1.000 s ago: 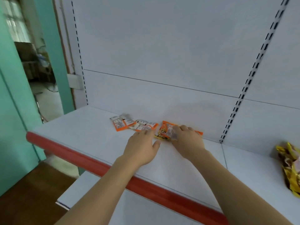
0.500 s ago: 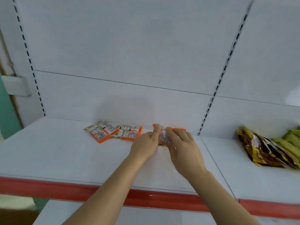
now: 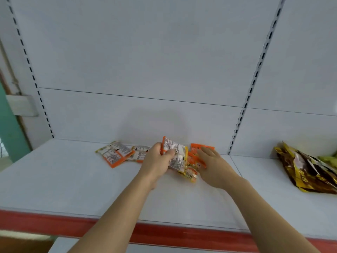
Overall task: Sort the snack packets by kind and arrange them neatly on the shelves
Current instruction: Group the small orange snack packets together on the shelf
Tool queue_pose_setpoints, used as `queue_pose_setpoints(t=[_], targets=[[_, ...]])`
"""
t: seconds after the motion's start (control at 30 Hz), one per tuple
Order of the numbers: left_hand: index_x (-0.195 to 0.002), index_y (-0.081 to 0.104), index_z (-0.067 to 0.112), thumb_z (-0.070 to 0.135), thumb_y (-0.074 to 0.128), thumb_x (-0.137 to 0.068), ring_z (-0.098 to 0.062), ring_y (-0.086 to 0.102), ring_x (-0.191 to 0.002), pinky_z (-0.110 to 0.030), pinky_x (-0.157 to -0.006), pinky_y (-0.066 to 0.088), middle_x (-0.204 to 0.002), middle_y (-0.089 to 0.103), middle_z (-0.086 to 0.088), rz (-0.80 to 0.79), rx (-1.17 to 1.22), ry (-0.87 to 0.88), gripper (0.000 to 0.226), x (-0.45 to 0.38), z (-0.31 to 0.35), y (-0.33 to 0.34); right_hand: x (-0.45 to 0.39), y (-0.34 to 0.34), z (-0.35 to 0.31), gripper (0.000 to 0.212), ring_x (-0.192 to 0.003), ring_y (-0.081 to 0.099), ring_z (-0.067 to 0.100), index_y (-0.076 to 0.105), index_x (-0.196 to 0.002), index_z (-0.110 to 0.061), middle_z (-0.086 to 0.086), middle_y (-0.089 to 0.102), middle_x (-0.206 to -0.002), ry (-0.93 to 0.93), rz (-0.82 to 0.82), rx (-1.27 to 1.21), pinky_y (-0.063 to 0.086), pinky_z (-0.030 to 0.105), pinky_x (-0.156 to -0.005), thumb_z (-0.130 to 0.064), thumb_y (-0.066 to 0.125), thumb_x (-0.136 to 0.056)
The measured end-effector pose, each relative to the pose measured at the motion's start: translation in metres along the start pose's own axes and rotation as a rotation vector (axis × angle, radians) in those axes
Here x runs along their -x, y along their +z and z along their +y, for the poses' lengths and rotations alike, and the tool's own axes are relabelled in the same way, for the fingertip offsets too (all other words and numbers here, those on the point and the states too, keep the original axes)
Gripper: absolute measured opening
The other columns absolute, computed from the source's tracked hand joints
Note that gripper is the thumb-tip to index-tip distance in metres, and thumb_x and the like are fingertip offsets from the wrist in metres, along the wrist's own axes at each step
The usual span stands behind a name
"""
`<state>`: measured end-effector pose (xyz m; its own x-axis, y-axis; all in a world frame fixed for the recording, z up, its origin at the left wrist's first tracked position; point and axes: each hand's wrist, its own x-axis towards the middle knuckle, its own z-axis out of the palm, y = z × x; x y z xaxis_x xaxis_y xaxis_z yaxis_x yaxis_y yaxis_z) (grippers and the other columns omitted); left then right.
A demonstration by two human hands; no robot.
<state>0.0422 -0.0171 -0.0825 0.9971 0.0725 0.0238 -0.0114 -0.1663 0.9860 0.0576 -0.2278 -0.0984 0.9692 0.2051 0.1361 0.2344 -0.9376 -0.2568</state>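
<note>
Left hand has its fingers curled round a small stack of orange-edged packets, tilted up off the white shelf, printed backs facing us. How many are in the stack: can't tell, edges blur together.

Right hand just right of that stack, fingers straight and together, palm toward the packets. Its fingertips lie against loose orange packets on the shelf; whether it's pressing or only touching is unclear. One more orange packet lies flat just beyond those fingertips, near the back panel, partly hidden by the hand.

Left of the left-hand fingers: two or three same-style packets flat on the shelf, overlapping; the nearest one is partly hidden behind the hand.

Far right of the right hand, past the slotted upright: a heap of brown-gold bags, cut off by the frame edge. A bit of green packaging behind them, mostly out of view. Print on all packets is too blurred to read.

Red shelf edge strip runs under both forearms.
</note>
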Motion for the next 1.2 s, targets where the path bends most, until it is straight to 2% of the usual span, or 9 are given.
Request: queue_pose_setpoints(t=[0.27,0.37,0.47,0.57,0.63,0.8,0.93,1.07,1.2], targets=[[-0.097,0.069,0.022,0.039,0.079,-0.075,-0.033,0.073,-0.097,-0.057,-0.079,0.064,-0.101,0.074,-0.011,0.088,0.041,0.028,0.029,-0.007,0.007,0.003,-0.004,-0.019,0.010,0.027,-0.125,0.049,0.012,0.066,-0.116,-0.033,-0.013,0.060,-0.127,-0.116,-0.126,-0.025,0.035,0.022,-0.099,-0.037,0.055,-0.092],[-0.113,0.058,0.021,0.031,0.088,-0.078,-0.026,0.073,-0.096,-0.051,-0.072,0.065,-0.106,0.066,-0.001,0.168,0.033,0.030,0.047,-0.010,0.005,0.003,-0.004,-0.018,0.008,0.042,-0.132,0.041,0.017,0.071,-0.105,-0.028,-0.007,0.056,-0.126,-0.005,-0.068,-0.067,0.036,0.032,-0.106,-0.056,0.044,-0.088],[-0.104,0.057,0.020,0.036,0.090,-0.076,-0.027,0.074,-0.090,-0.049,-0.066,0.066,-0.103,0.068,-0.005,0.195,0.019,0.053,0.046,-0.009,0.006,0.006,-0.003,-0.016,-0.005,0.055,-0.132,0.035,0.016,0.070,-0.102,-0.032,-0.007,0.048,-0.131,-0.029,-0.080,0.010,0.036,0.041,-0.108,-0.076,0.055,-0.073],[-0.090,0.066,0.015,0.031,0.083,-0.082,-0.022,0.069,-0.082,-0.038,-0.070,0.058,-0.087,0.071,-0.003,0.203,-0.082,0.105,0.025,-0.010,0.009,0.006,0.001,-0.016,-0.014,0.033,-0.116,0.049,0.017,0.064,-0.101,-0.025,-0.008,0.055,-0.115,0.018,0.017,-0.109,0.043,0.031,-0.088,-0.051,0.072,-0.082],[-0.084,0.073,0.015,0.023,0.079,-0.081,-0.027,0.070,-0.085,-0.044,-0.077,0.055,-0.081,0.075,-0.002,0.173,-0.047,0.079,0.010,-0.008,0.011,0.004,0.002,-0.019,-0.012,0.015,-0.102,0.059,0.018,0.062,-0.102,-0.023,-0.009,0.062,-0.105,0.065,0.109,-0.195,0.048,0.032,-0.078,-0.028,0.069,-0.090],[-0.083,0.077,0.020,0.019,0.080,-0.082,-0.025,0.072,-0.095,-0.039,-0.083,0.055,-0.085,0.078,0.001,0.174,-0.011,0.090,0.003,-0.006,0.011,0.001,0.006,-0.033,-0.004,0.028,-0.088,0.060,0.012,0.062,-0.125,-0.024,-0.007,0.069,-0.106,0.077,0.156,-0.244,0.042,0.015,-0.062,-0.022,0.059,-0.098],[-0.106,0.060,0.027,0.026,0.086,-0.082,-0.017,0.068,-0.095,-0.040,-0.085,0.058,-0.100,0.067,0.009,0.313,-0.027,0.104,0.036,-0.009,0.012,0.002,0.009,-0.046,-0.012,0.034,-0.115,0.059,0.019,0.062,-0.130,-0.021,-0.003,0.061,-0.125,0.013,0.224,-0.242,0.040,0.021,-0.083,-0.034,0.054,-0.100],[-0.105,0.061,0.024,0.032,0.084,-0.084,-0.016,0.070,-0.092,-0.045,-0.086,0.060,-0.098,0.070,0.008,0.395,-0.034,0.141,0.032,-0.005,0.014,0.005,0.013,-0.035,-0.025,0.061,-0.124,0.048,0.024,0.053,-0.135,-0.027,-0.001,0.053,-0.134,0.024,-0.054,0.036,0.044,0.036,-0.096,-0.065,0.058,-0.087],[-0.095,0.068,0.027,0.035,0.076,-0.093,-0.020,0.074,-0.091,-0.050,-0.086,0.061,-0.093,0.076,0.003,0.383,0.089,0.136,0.011,0.000,0.014,0.006,0.015,-0.021,-0.027,0.055,-0.128,0.048,0.025,0.050,-0.142,-0.029,-0.001,0.051,-0.139,-0.019,-0.011,-0.068,0.044,0.036,-0.099,-0.039,0.068,-0.090]])
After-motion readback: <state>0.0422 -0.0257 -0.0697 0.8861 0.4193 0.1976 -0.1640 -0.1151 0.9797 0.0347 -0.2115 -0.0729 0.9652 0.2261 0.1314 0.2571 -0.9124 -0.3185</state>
